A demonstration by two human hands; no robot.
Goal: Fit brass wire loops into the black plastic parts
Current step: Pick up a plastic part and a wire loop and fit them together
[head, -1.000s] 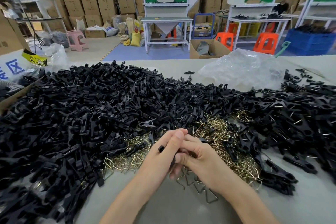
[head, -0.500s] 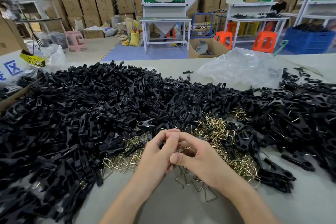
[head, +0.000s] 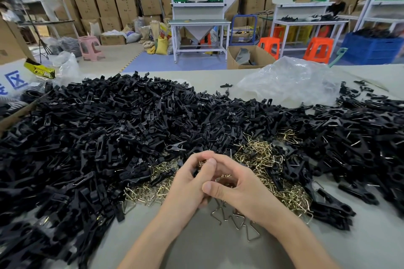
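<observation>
Hands: left hand [head: 190, 183] and right hand [head: 238, 188] pressed together near centre, fingers curled. Brass glints in the right's hollow. A dark bit sits between the left's fingers, likely one black part, mostly hidden.
Wire loops [head: 260, 157]: heap just beyond and right of the hands; a few lie loose on the table [head: 207, 247] under the wrists.
Black parts [head: 109, 129]: big heap left and far, touching the loops.
Handling (judged): loops light, springy, prone to tangle, so pinch a straight side. Parts stiff and light, so hold by the body.
</observation>
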